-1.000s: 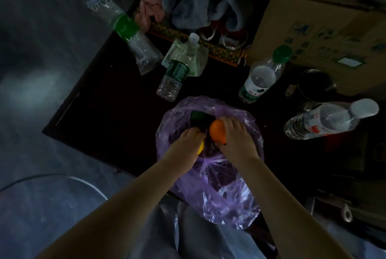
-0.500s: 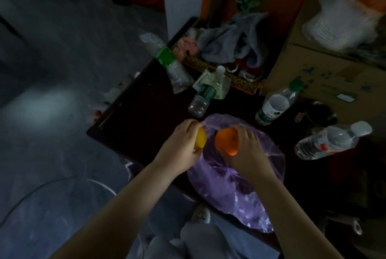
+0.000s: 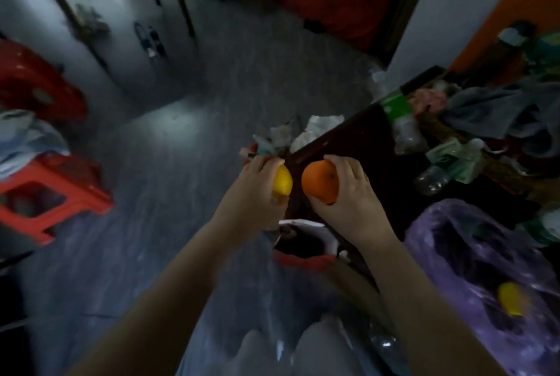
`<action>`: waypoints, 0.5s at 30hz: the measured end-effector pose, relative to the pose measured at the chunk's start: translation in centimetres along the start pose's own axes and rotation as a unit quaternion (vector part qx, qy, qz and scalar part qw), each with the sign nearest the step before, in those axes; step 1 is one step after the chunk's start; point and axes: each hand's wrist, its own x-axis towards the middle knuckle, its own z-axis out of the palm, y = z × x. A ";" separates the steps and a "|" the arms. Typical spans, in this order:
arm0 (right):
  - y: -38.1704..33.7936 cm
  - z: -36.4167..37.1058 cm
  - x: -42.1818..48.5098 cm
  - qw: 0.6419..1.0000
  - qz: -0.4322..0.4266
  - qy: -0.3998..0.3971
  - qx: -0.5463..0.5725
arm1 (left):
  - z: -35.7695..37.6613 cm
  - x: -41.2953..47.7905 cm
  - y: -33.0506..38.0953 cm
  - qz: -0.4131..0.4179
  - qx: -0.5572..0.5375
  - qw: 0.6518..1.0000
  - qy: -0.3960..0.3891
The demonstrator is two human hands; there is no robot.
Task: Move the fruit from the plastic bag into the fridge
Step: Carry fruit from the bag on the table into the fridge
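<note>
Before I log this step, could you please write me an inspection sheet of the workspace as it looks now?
Surface: dark table, crowded along its far side.
Job's things: orange and lemon held in the air; purple bag on the table, another yellow fruit inside; fridge not in view.
Clutter: plastic bottles, grey cloth, crumpled paper past the table edge.
Grippers: left hand grips the lemon, right hand the orange.
Cables: nothing seen.
Surroundings: grey floor, red stool at left, red bin below the hands.
</note>
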 end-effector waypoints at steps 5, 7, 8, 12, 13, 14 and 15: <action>-2.9 3.3 0.3 0.997 -0.050 -0.053 0.031 | -2.5 -2.6 -3.7 -0.048 0.020 0.998 0.026; -3.5 4.0 1.6 0.994 -0.080 -0.070 0.030 | -3.5 -3.1 -5.0 -0.074 0.031 0.996 0.039; -3.8 4.4 2.5 0.992 -0.091 -0.081 0.031 | -4.1 -3.3 -5.7 -0.085 0.032 0.994 0.052; -6.0 6.3 6.8 0.980 -0.172 -0.089 0.047 | -6.8 -4.2 -7.9 -0.161 0.050 0.980 0.104; -6.8 7.0 7.8 0.975 -0.196 -0.094 0.046 | -7.7 -4.6 -8.4 -0.182 0.053 0.974 0.121; -7.8 7.7 8.9 0.970 -0.218 -0.101 0.043 | -8.6 -5.1 -9.1 -0.202 0.053 0.968 0.137; -8.6 8.4 9.8 0.965 -0.236 -0.107 0.042 | -9.2 -5.6 -9.6 -0.217 0.050 0.963 0.150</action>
